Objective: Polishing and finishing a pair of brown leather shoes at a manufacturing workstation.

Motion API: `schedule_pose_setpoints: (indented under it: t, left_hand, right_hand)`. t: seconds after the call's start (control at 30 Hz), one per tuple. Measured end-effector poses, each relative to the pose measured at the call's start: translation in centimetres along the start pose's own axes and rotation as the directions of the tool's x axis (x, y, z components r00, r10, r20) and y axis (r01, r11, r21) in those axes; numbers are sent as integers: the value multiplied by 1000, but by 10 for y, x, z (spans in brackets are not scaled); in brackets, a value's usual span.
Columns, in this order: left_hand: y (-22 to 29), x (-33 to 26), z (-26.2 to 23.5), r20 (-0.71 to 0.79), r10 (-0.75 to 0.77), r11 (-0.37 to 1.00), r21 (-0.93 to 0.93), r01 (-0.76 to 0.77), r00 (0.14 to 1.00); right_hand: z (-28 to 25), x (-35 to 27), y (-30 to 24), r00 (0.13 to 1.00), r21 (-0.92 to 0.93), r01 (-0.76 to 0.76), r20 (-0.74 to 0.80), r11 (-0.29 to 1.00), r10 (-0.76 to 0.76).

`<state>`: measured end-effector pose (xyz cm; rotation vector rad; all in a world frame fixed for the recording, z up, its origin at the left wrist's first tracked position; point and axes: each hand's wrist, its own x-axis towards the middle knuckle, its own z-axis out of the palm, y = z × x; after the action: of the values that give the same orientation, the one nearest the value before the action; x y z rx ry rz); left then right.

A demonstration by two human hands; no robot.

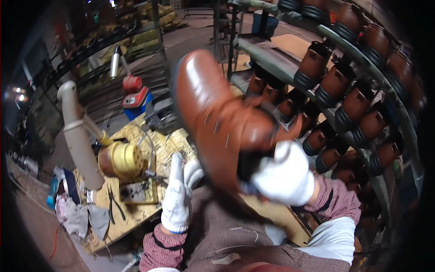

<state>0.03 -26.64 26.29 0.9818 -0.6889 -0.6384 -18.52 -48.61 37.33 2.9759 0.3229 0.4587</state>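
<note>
A brown leather boot [213, 113] is held up in front of me, toe pointing away and up, slightly blurred. My right hand [287, 174], in a white knitted glove, grips it at the dark ankle opening; the fingertips are partly hidden there. Beside the boot's lower left edge is my left hand [176, 197], also gloved in white, with its fingers stretched out and apart and nothing plainly in them. Left of that hand, a yellow cylindrical machine part [121, 161] stands on the worn workbench [140, 131].
Black-handled pliers [116, 206] lie on the bench near grey rags [74, 221]. A thick pale pipe [77, 131] rises at the left. Behind it stands a red and blue device [135, 97]. Racks [272, 63] at the right carry several brown boots [333, 84].
</note>
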Motion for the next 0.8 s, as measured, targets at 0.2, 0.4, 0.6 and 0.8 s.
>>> schedule_pose_setpoints:
  t: [0.2, 0.4, 0.6, 0.8]
  left_hand:
    - [-38, -37, -25, 100, -312, 946, -58, 319, 945]
    - [-37, -81, -65, -205, -384, 921, -11, 390, 900]
    - [-39, -98, -69, -251, -353, 935, -126, 331, 901]
    - [-43, -96, -22, -37, -215, 956, -211, 203, 976]
  right_hand:
    - [-33, 77, 179, 821, -258, -556, -318, 790, 475]
    - [-33, 77, 294, 624, -360, -779, -365, 514, 691]
    - [-62, 29, 264, 186, -266, -958, -290, 108, 939]
    - [-24, 35, 31, 862, -328, -457, -391, 827, 322]
